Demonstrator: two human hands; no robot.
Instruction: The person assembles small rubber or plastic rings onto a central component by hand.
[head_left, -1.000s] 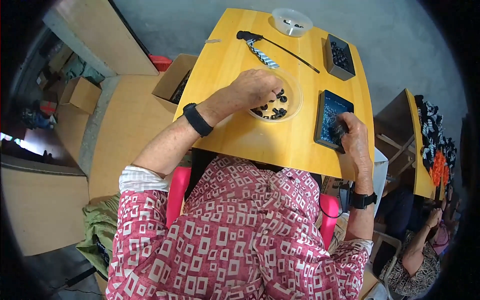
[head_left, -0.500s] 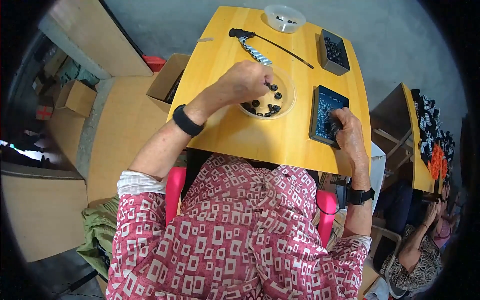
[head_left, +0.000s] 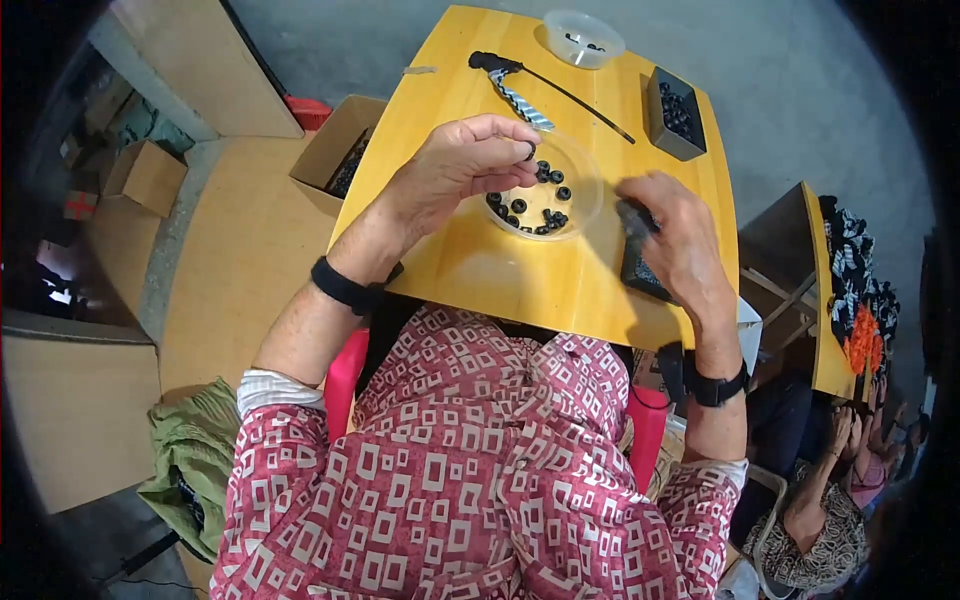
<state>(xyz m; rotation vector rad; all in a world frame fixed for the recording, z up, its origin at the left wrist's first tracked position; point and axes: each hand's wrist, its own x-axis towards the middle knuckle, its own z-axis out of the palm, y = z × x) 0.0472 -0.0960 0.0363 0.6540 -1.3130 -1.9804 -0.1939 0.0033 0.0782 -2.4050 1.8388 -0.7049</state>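
My left hand (head_left: 462, 165) hovers over a clear round dish (head_left: 582, 205) of several small black rings and pinches one black ring (head_left: 529, 152) between thumb and forefinger. My right hand (head_left: 672, 235) rests on a dark flat tray (head_left: 640, 272) near the yellow table's (head_left: 500, 280) right front edge, fingers curled around a small dark piece. Both wrists wear black bands.
At the table's far side lie a black-handled tool with a thin rod (head_left: 545, 78), a striped twisted piece (head_left: 520, 98), a clear tub (head_left: 583, 36) and a dark box of black parts (head_left: 676, 112). A cardboard box (head_left: 340, 155) sits left of the table. Another person (head_left: 830, 500) sits at right.
My left hand lifted from the dish with a ring pinched in its fingers. My right hand slid left along the dark tray toward the dish.
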